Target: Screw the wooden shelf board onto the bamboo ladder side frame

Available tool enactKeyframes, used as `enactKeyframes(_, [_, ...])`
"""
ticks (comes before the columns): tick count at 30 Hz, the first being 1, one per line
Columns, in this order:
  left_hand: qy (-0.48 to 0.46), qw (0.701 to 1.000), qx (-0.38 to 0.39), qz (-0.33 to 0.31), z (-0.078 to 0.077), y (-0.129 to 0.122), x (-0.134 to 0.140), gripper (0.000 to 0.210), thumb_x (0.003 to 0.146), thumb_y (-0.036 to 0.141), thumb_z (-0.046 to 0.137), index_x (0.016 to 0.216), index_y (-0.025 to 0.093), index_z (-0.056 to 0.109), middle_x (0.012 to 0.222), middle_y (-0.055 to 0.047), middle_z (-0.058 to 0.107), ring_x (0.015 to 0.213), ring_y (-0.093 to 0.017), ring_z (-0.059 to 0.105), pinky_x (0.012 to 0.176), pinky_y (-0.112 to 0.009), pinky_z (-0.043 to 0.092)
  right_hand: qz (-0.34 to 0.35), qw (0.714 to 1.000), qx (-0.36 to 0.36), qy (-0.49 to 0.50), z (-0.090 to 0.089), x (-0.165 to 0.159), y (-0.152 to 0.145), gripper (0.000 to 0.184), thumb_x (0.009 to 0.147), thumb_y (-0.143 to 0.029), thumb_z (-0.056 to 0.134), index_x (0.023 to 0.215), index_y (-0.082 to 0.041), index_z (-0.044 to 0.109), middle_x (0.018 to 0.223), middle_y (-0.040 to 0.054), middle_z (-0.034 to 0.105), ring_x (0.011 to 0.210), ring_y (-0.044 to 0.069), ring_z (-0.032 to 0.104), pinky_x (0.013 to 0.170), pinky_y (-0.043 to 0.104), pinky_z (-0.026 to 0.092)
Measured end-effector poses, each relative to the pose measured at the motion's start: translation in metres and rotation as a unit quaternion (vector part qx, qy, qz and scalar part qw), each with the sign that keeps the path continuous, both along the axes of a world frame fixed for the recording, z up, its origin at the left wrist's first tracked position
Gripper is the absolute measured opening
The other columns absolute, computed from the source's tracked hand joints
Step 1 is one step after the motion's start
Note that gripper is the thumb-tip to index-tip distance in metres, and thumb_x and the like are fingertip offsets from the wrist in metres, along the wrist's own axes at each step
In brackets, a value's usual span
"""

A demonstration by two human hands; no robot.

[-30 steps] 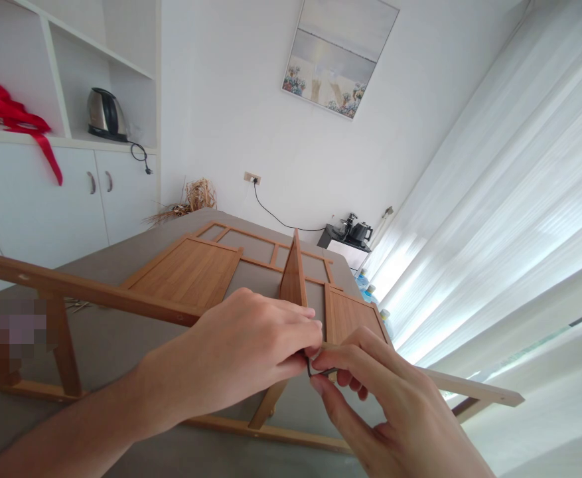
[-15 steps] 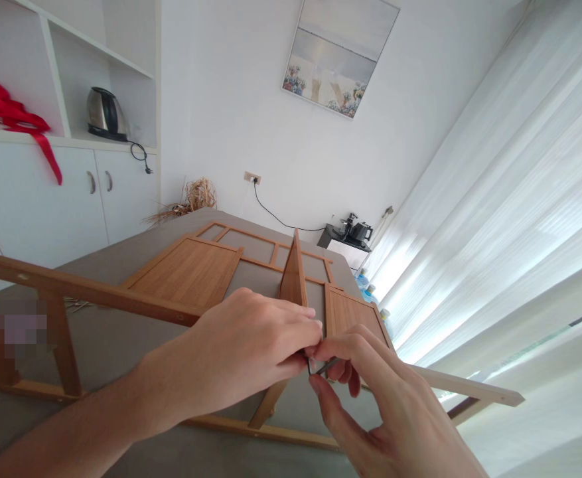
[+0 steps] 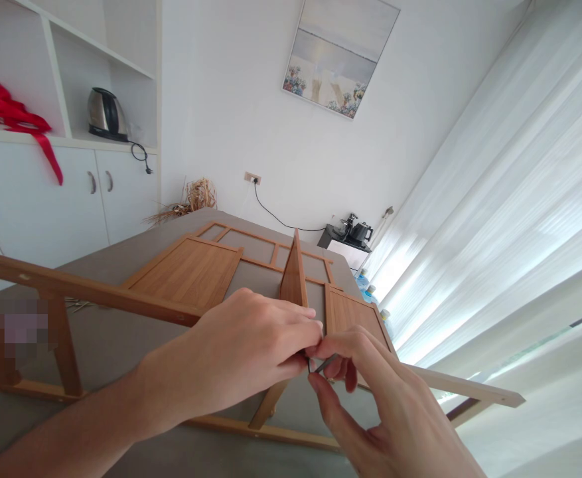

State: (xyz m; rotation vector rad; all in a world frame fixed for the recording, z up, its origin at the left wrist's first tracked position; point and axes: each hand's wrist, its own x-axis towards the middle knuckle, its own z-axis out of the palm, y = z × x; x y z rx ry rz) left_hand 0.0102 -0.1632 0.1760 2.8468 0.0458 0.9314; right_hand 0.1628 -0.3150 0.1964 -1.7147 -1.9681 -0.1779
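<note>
Thin dark metal bent tool [image 3: 326, 364], looks like a hex key, is at the top rail [image 3: 111, 297] of a wooden frame running along the near edge of the grey table [image 3: 91, 262]. Right hand [image 3: 395, 405]: thumb and index almost meeting, tool pinched at its bend, other fingers curled. Left hand [image 3: 255, 335]: palm down over the rail, fingers bent together around the tool's far end; exact grip hidden.

My read: a fastener is being turned. Seat the key fully, hold it square to the rail, short strokes, re-grip each time. Left hand should brace the joint, fingertips out of the key's sweep. Don't overtighten into wood.

Upright panel [image 3: 293, 269] stands mid-table behind the hands; left panel [image 3: 186, 269] lies flat on one side of it, right panel [image 3: 355, 315] on the other, by the right edge.

Containers: white cabinet [image 3: 126, 206] past the left edge, one compartment with a steel kettle [image 3: 104, 113], the next with red cloth [image 3: 6, 109]. Bottles [image 3: 369, 293] just off the right edge, bluish. Glass pot [image 3: 341, 228] and dark kettle [image 3: 360, 232] beyond the far-right corner; contents can't tell.
</note>
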Motion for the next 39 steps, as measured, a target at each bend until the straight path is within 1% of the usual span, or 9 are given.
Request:
enactKeyframes(2, [-0.004, 1.000, 0.002, -0.001, 0.000, 0.000, 0.000, 0.010, 0.096, 0.026, 0.060, 0.090, 0.022, 0.067, 0.100, 0.000, 0.075, 0.098, -0.016, 0.072, 0.084, -0.021, 0.053, -0.003, 1.000, -0.003, 0.005, 0.001, 0.002, -0.001, 0.021, 0.089, -0.011, 0.057, 0.102, -0.027, 0.054, 0.086, -0.0021, 0.060, 0.070, 0.012, 0.061, 0.072, 0.021, 0.055])
enactKeyframes(6, [-0.007, 1.000, 0.000, -0.005, 0.001, 0.000, 0.000, 0.012, 0.096, 0.027, 0.061, 0.087, 0.022, 0.067, 0.099, 0.000, 0.075, 0.097, -0.016, 0.072, 0.083, -0.020, 0.053, -0.009, 1.000, -0.003, 0.008, 0.003, 0.007, -0.002, 0.016, 0.093, -0.015, 0.059, 0.100, -0.029, 0.059, 0.089, -0.0012, 0.062, 0.074, 0.012, 0.063, 0.067, 0.020, 0.054])
enactKeyframes(10, [-0.009, 1.000, -0.008, -0.010, 0.002, -0.001, 0.000, 0.011, 0.095, 0.024, 0.061, 0.086, 0.022, 0.067, 0.098, 0.001, 0.075, 0.095, -0.015, 0.073, 0.081, -0.019, 0.053, -0.017, 1.000, -0.010, 0.018, 0.001, 0.012, -0.005, 0.009, 0.093, -0.020, 0.061, 0.094, -0.027, 0.065, 0.093, 0.0015, 0.063, 0.077, 0.013, 0.065, 0.064, 0.020, 0.054])
enactKeyframes(15, [-0.006, 1.000, -0.012, -0.009, 0.001, 0.000, 0.000, 0.009, 0.094, 0.023, 0.062, 0.086, 0.023, 0.067, 0.100, 0.001, 0.075, 0.095, -0.015, 0.072, 0.083, -0.020, 0.053, -0.008, 0.999, -0.016, 0.032, -0.002, 0.013, -0.005, 0.011, 0.093, -0.019, 0.060, 0.091, -0.026, 0.069, 0.090, 0.0016, 0.063, 0.077, 0.013, 0.065, 0.067, 0.022, 0.052])
enactKeyframes(18, [-0.008, 1.000, -0.012, -0.010, 0.001, 0.001, 0.000, 0.009, 0.094, 0.022, 0.061, 0.086, 0.023, 0.066, 0.100, 0.001, 0.075, 0.096, -0.015, 0.072, 0.083, -0.020, 0.053, 0.007, 0.999, -0.035, 0.027, -0.003, 0.010, -0.003, 0.018, 0.095, -0.017, 0.057, 0.081, -0.023, 0.067, 0.082, 0.0011, 0.064, 0.076, 0.014, 0.064, 0.063, 0.021, 0.048])
enactKeyframes(21, [-0.008, 1.000, -0.010, -0.011, 0.001, 0.001, 0.000, 0.009, 0.094, 0.021, 0.061, 0.086, 0.023, 0.066, 0.099, 0.001, 0.076, 0.095, -0.015, 0.072, 0.084, -0.020, 0.053, 0.015, 0.997, -0.069, 0.012, -0.005, 0.007, 0.000, 0.027, 0.097, -0.017, 0.053, 0.071, -0.021, 0.060, 0.068, -0.0015, 0.062, 0.066, 0.012, 0.060, 0.054, 0.020, 0.041])
enactKeyframes(23, [-0.007, 1.000, -0.010, -0.011, 0.002, 0.001, 0.000, 0.010, 0.094, 0.021, 0.061, 0.085, 0.023, 0.066, 0.098, 0.001, 0.076, 0.095, -0.015, 0.072, 0.084, -0.020, 0.053, 0.015, 0.997, -0.081, -0.001, -0.006, 0.006, 0.001, 0.030, 0.097, -0.017, 0.051, 0.068, -0.021, 0.055, 0.064, -0.0027, 0.060, 0.062, 0.011, 0.058, 0.052, 0.020, 0.038])
enactKeyframes(27, [-0.002, 1.000, -0.010, -0.009, 0.002, 0.001, 0.000, 0.010, 0.094, 0.020, 0.061, 0.085, 0.023, 0.066, 0.098, 0.002, 0.075, 0.095, -0.014, 0.072, 0.084, -0.019, 0.053, 0.023, 0.997, -0.079, -0.014, -0.005, 0.004, 0.003, 0.032, 0.098, -0.016, 0.049, 0.066, -0.020, 0.052, 0.063, -0.0025, 0.058, 0.062, 0.011, 0.058, 0.053, 0.020, 0.038])
enactKeyframes(39, [-0.007, 1.000, -0.008, -0.015, 0.002, 0.000, 0.000, 0.011, 0.094, 0.020, 0.060, 0.086, 0.023, 0.066, 0.098, 0.001, 0.075, 0.098, -0.015, 0.072, 0.086, -0.020, 0.052, 0.033, 0.996, -0.082, -0.009, -0.001, 0.002, 0.003, 0.032, 0.098, -0.015, 0.047, 0.066, -0.020, 0.053, 0.063, -0.0010, 0.058, 0.062, 0.012, 0.057, 0.052, 0.021, 0.038])
